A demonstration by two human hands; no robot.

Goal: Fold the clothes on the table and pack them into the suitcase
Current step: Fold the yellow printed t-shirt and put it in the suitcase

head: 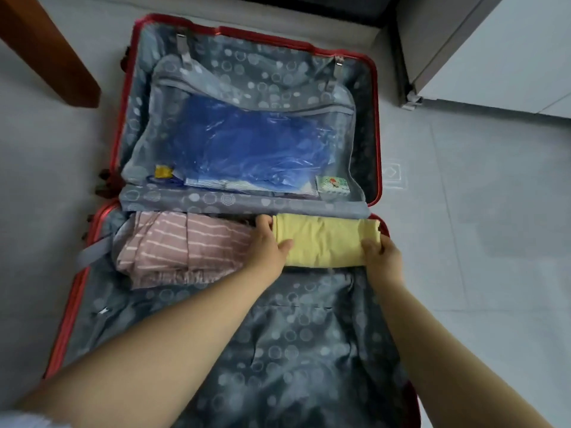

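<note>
The left hand (pixel 268 242) clasps the left end of a soft yellow folded garment (pixel 327 242), thumb over the top. The right hand (pixel 383 254) curls round its right end. The bundle lies far right in the near half of the red hard-shell suitcase (pixel 71 304), touching a folded pink striped garment (pixel 185 242) on its left. In the far half, glossy blue plastic (pixel 247 143) shows through mesh. No writing is legible.

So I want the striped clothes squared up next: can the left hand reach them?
Probably yes: the left hand grips the yellow roll right beside the striped clothes, nothing between; it must let go first.
</note>
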